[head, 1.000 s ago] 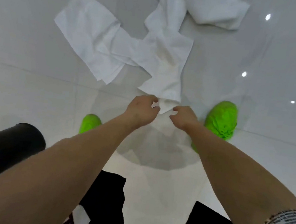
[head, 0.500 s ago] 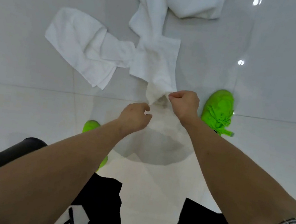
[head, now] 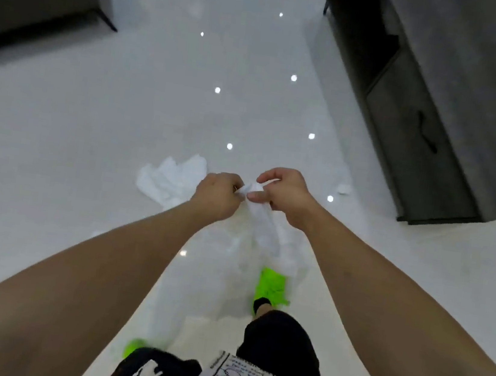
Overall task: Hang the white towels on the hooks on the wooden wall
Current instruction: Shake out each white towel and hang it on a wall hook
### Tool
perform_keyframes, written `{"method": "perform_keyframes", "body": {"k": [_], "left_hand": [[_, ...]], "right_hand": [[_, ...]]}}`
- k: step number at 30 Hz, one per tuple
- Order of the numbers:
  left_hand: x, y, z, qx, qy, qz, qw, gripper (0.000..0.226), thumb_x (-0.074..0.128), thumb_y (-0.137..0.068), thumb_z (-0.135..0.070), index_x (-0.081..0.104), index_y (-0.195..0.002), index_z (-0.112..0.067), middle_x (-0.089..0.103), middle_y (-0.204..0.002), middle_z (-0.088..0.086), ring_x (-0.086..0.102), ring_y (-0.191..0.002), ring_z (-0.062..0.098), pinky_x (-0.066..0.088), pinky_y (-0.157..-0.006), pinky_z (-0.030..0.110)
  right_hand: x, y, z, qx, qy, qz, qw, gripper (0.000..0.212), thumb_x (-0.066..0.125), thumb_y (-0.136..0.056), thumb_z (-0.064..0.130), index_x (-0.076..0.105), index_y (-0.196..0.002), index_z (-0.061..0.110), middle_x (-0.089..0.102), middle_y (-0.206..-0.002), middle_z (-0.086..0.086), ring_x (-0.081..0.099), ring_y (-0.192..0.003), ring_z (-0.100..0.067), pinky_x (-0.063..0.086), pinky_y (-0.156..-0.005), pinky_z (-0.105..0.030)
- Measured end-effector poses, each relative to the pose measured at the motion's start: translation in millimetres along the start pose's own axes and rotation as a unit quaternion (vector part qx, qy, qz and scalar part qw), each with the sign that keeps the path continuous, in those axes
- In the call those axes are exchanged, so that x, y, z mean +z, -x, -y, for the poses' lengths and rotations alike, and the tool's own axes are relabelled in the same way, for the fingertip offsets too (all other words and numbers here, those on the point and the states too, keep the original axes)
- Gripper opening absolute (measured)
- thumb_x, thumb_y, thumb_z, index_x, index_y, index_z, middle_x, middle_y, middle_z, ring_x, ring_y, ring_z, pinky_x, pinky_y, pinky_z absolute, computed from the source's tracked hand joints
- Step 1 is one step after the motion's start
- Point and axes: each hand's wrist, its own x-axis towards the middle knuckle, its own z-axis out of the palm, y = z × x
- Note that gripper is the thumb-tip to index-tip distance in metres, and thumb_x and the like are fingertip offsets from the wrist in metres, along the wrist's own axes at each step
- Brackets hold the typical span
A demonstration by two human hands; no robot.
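Lifting white towel [head: 262, 221] off floor [head: 89, 135], both hands now pinching

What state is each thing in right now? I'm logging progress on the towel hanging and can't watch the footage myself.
Held towel: lifted, hanging down from both hands, not yet on a hook.
Left hand: pinches the held towel's top edge.
Right hand: pinches the same edge, close beside the left.
Second towel: crumpled on the floor, untouched.
Dark cabinet: doors closed.
Hooks and wooden wall: not in view.
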Motion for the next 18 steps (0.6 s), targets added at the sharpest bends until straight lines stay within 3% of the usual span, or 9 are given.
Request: {"method": "perform_keyframes", "body": {"k": [5, 8, 11, 13, 15, 18], "left_hand": [[-68.8, -24.6, -136.7, 0.090, -0.012, -0.032, 0.995, 0.009, 0.058, -0.092, -0.025, 0.066, -0.090, -0.026, 0.065, -0.089, -0.002, 0.060, -0.092, 0.023, 0.044, -0.073, 0.027], [-98.1, -32.7, -212.1, 0.154, 0.021, -0.020, 0.988, 0.018, 0.055, -0.090, -0.016, 0.069, -0.095, -0.026, 0.067, -0.099, -0.002, 0.061, -0.093, 0.020, 0.052, -0.079, 0.031], [-119.4, -39.6, -286.7, 0.209, 0.100, 0.016, 0.973, 0.029, 0.055, -0.083, -0.016, 0.074, -0.099, -0.030, 0.069, -0.100, -0.007, 0.063, -0.093, 0.015, 0.053, -0.081, 0.029], [-129.5, -45.9, -335.3, 0.255, 0.124, 0.041, 0.958, 0.022, 0.059, -0.084, -0.024, 0.075, -0.097, -0.030, 0.071, -0.096, -0.007, 0.063, -0.090, 0.012, 0.051, -0.078, 0.028], [-136.9, -56.8, -380.9, 0.313, 0.070, 0.047, 0.946, 0.014, 0.061, -0.087, -0.035, 0.073, -0.091, -0.029, 0.070, -0.088, -0.008, 0.063, -0.082, 0.009, 0.049, -0.066, 0.025], [-148.4, -79.8, -449.9, 0.383, -0.012, 0.062, 0.922, 0.023, 0.067, -0.087, -0.038, 0.067, -0.082, -0.016, 0.062, -0.074, -0.005, 0.057, -0.069, 0.012, 0.041, -0.056, 0.025]], "right_hand": [[-127.0, 42.9, 74.8, -0.054, -0.013, -0.061, 0.997, 0.026, 0.093, -0.063, 0.020, 0.076, -0.081, 0.010, 0.073, -0.072, 0.001, 0.070, -0.070, -0.014, 0.054, -0.062, -0.023], [-186.8, 67.1, 106.5, -0.082, -0.042, -0.113, 0.989, 0.024, 0.088, -0.072, 0.032, 0.076, -0.077, 0.012, 0.071, -0.072, -0.004, 0.066, -0.071, -0.019, 0.053, -0.071, -0.033], [-242.9, 85.7, 135.4, -0.116, -0.062, -0.152, 0.980, 0.025, 0.082, -0.079, 0.034, 0.073, -0.076, 0.010, 0.067, -0.076, -0.011, 0.060, -0.070, -0.024, 0.048, -0.068, -0.040], [-280.2, 98.1, 153.8, -0.128, -0.064, -0.190, 0.971, 0.027, 0.078, -0.083, 0.034, 0.069, -0.077, 0.009, 0.068, -0.073, -0.009, 0.062, -0.068, -0.024, 0.051, -0.064, -0.038], [-319.0, 112.0, 169.8, -0.138, -0.042, -0.233, 0.962, 0.029, 0.073, -0.087, 0.037, 0.068, -0.078, 0.010, 0.067, -0.073, -0.007, 0.061, -0.067, -0.022, 0.050, -0.062, -0.036], [-380.8, 138.1, 188.4, -0.138, 0.025, -0.299, 0.944, 0.029, 0.070, -0.087, 0.043, 0.066, -0.074, 0.017, 0.064, -0.072, -0.002, 0.056, -0.064, -0.016, 0.047, -0.057, -0.031]]}}
